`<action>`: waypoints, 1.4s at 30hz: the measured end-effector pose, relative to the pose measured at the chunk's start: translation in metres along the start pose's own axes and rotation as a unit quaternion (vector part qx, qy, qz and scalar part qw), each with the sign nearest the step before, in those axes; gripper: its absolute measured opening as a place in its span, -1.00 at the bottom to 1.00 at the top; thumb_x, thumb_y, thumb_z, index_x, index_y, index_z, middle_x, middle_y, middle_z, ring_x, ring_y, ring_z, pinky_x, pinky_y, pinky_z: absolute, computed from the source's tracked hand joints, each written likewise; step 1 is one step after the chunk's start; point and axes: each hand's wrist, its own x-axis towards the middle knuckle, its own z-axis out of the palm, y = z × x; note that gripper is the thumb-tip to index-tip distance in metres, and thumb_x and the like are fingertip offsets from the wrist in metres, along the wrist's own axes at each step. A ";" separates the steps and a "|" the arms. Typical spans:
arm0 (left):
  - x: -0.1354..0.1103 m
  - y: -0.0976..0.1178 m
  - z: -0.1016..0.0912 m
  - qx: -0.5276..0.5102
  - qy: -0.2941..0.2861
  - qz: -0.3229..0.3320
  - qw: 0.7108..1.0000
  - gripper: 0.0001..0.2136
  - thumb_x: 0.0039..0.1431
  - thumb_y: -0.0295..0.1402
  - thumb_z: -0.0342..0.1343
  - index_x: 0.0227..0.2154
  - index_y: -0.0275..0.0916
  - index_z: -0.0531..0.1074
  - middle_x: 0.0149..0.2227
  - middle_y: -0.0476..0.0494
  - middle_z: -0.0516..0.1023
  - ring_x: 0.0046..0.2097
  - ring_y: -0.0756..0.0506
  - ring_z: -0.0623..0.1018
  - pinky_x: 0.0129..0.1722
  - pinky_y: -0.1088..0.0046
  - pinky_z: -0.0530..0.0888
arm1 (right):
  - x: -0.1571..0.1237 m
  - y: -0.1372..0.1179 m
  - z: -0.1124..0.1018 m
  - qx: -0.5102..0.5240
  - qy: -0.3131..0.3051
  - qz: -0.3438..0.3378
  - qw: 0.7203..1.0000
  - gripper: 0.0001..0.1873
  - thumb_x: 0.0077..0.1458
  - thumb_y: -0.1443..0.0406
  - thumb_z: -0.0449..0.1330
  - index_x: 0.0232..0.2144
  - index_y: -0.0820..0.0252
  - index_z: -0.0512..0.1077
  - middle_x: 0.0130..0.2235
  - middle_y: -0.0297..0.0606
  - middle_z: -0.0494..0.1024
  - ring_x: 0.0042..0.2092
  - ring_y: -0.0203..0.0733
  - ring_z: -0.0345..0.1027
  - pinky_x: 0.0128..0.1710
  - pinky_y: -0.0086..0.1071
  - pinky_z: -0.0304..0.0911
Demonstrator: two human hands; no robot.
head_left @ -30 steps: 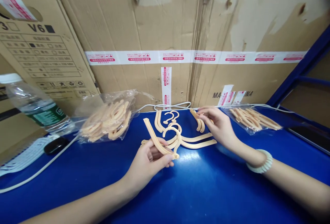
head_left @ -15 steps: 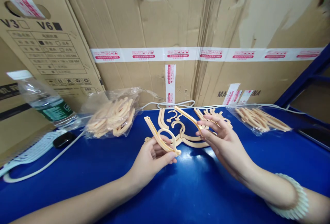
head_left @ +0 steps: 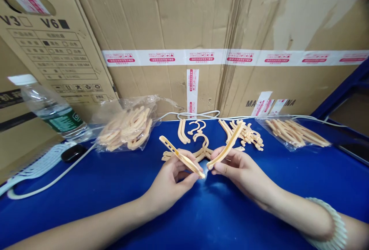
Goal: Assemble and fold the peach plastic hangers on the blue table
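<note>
My left hand [head_left: 167, 182] is closed on a cream plastic hanger arm [head_left: 181, 156], slotted near its raised outer end. The hook joined to it half a second ago is hard to make out at this angle. Between the fingertips of my right hand [head_left: 245, 171] is a second curved hanger arm [head_left: 230, 144], its far end pointing up and right. The lower ends of both arms face each other with a small gap. Just behind my hands, hangers with a hook [head_left: 205, 139] lie on the blue table [head_left: 219, 219], partly covered by my fingers.
Loose hanger arms [head_left: 182, 131], hooks [head_left: 198, 126] and a pile of hanger parts [head_left: 252, 136] lie farther back. Bagged parts flank them, one bag [head_left: 127, 127] left and another [head_left: 296, 131] right. A water bottle [head_left: 57, 115], white cable [head_left: 52, 190] and cardboard boxes [head_left: 161, 88] surround the area.
My right hand has come down and left, turning its hanger arm so the outer end points right. The left hanger arm has been rotated, with its hook no longer showing clearly.
</note>
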 end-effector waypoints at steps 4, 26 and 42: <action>0.000 0.000 0.001 0.007 -0.004 -0.001 1.000 -0.82 0.13 -0.51 0.17 -0.26 -0.19 0.30 -0.30 0.01 0.56 -0.22 -0.01 0.60 -0.14 0.45 0.52 | 0.000 0.002 0.000 -0.055 -0.041 -0.025 0.997 -0.67 -0.03 0.21 0.43 -0.23 0.13 0.47 -0.34 -0.37 0.56 -0.31 -0.28 0.44 -0.22 -0.38 0.36; -0.004 -0.004 0.002 -0.010 0.023 -0.043 0.999 -0.82 0.01 -0.45 0.30 -0.36 -0.24 0.40 -0.33 -0.08 0.68 -0.26 -0.10 0.67 -0.17 0.41 0.58 | -0.008 -0.001 0.011 -0.123 -0.037 -0.068 0.989 -0.86 -0.02 0.29 0.42 -0.41 0.14 0.53 -0.39 -0.39 0.59 -0.35 -0.29 0.48 -0.27 -0.48 0.40; 0.000 0.005 -0.011 -0.021 0.069 -0.066 0.995 -0.72 -0.10 -0.41 0.39 -0.36 -0.26 0.39 -0.44 -0.01 0.63 -0.38 -0.03 0.63 -0.30 0.49 0.57 | 0.006 -0.027 -0.018 -0.185 -0.111 -0.086 0.973 -0.77 -0.04 0.23 0.44 -0.41 0.20 0.48 -0.45 -0.36 0.52 -0.45 -0.31 0.43 -0.45 -0.47 0.35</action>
